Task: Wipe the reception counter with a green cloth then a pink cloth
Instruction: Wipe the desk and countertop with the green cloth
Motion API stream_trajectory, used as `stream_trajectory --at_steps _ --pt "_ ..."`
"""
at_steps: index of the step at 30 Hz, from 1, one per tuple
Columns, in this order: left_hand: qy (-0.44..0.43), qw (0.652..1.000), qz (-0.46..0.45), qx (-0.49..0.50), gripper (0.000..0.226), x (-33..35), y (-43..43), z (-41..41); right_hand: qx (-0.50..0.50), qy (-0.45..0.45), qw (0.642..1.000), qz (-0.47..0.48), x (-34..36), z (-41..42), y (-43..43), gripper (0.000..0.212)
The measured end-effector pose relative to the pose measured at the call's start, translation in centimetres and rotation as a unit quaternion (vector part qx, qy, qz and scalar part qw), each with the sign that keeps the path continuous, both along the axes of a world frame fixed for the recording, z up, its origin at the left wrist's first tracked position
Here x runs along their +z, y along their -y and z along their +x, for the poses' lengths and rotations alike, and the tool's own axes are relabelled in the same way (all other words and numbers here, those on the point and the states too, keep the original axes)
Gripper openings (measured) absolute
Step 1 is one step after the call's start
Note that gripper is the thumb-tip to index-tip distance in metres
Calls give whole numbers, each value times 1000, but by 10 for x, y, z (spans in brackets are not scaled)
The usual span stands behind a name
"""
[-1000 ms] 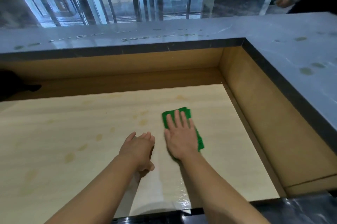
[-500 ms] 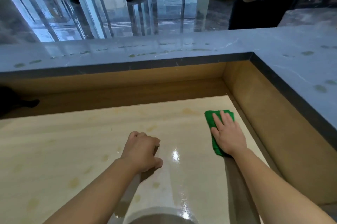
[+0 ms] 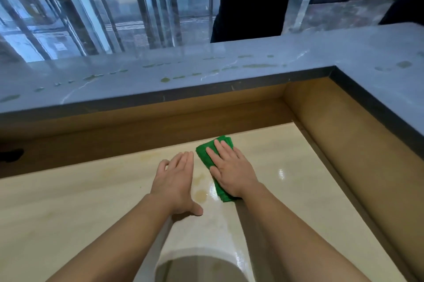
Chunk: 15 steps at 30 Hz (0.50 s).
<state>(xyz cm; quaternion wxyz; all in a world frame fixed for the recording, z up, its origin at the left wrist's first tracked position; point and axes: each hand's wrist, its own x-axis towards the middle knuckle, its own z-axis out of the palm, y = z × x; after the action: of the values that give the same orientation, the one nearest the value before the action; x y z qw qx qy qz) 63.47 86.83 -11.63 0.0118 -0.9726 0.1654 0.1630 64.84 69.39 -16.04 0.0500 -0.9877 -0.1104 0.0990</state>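
Our right hand lies flat and spread, palm down, pressing a folded green cloth onto the pale, glossy wooden worktop; the cloth pokes out past the fingertips and under the wrist. Our left hand rests just beside it, fingers open and extended, gripping nothing, its thumb on the worktop. Between both hands we see yellowish stains. Beyond the fingertips rises a raised grey stone ledge, spotted with marks.

Folded green cloth flat on pale, stained counter, pressed under right hand
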Motion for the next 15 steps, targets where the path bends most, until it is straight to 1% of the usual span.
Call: stream_trajectory --at_steps 2,6,8,10,12,13,15 --pt "0 1000 9 -12 145 -1 2 7 -28 6 1000 -5 -1 0 35 60" --pt "-18 999 23 -34 151 -3 6 18 -140 2 989 -37 -2 6 109 58" --pt "-30 999 27 -33 152 -3 6 22 -191 -13 981 -27 2 9 123 57" --pt "-42 998 29 -26 152 -2 7 23 -231 -20 972 -19 1 14 115 57" --pt "-48 998 32 -21 152 -1 10 24 -263 -6 965 -16 -3 20 93 59" --pt "-51 998 38 -21 152 0 11 25 -260 4 966 -17 -4 24 78 59" --pt "-58 996 56 -23 151 -1 13 26 -209 13 978 -13 -4 33 40 59"
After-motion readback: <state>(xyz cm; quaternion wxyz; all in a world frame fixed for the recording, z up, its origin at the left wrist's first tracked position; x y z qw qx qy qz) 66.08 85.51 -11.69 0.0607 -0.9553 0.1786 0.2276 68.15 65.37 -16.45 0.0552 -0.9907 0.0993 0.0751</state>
